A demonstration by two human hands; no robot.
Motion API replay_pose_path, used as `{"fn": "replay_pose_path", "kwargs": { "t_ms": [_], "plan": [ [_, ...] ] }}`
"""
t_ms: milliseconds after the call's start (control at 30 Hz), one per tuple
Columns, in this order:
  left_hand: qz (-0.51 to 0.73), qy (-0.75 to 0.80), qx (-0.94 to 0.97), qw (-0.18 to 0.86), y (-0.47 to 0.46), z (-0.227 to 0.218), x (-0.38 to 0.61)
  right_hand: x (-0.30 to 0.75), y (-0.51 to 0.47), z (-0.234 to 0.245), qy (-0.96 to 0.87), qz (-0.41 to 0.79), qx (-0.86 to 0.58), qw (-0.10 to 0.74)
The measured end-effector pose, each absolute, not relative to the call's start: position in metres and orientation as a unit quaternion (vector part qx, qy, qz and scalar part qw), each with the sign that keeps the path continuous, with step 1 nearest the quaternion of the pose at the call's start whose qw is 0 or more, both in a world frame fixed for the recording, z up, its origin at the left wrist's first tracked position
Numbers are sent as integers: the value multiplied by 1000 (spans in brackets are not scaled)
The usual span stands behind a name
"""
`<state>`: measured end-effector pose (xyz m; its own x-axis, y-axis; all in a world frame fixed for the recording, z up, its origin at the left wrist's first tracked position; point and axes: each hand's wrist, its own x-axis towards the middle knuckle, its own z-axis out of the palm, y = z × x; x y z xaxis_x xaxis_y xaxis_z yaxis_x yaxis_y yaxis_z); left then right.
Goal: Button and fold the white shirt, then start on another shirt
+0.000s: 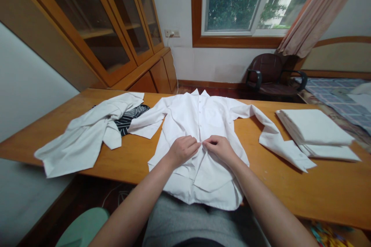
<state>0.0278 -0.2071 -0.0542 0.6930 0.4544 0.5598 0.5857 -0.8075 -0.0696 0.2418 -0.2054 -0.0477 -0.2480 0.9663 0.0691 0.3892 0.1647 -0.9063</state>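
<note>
The single view looks from the wearer's head at the table's (304, 189) near edge, facing forward and tilted down, with the forearms running in from seven and five o'clock. The left hand (182, 150), right hand (220, 147) and shirt (213, 117) lie near the lens, around the dial's centre. Farther off, its wide sweep takes in the cabinet (116, 23) between ten and eleven, the window (232, 4) at one and the chair (266, 71) at two.

Two hands (184, 150), one spread shirt (200, 125), one chair (267, 68), one curtain (320, 13)
</note>
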Motion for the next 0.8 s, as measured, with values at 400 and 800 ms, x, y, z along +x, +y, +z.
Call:
{"fn": "replay_pose_path", "kwargs": {
  "t_ms": [400,800],
  "plan": [
    [-274,-297,-910,92,-206,-54,29,244,-206,-45,-703,405,-475,342],
    [-285,-306,-906,73,-205,-56,28,246,-206,-44,-701,415,-468,343]
  ]
}}
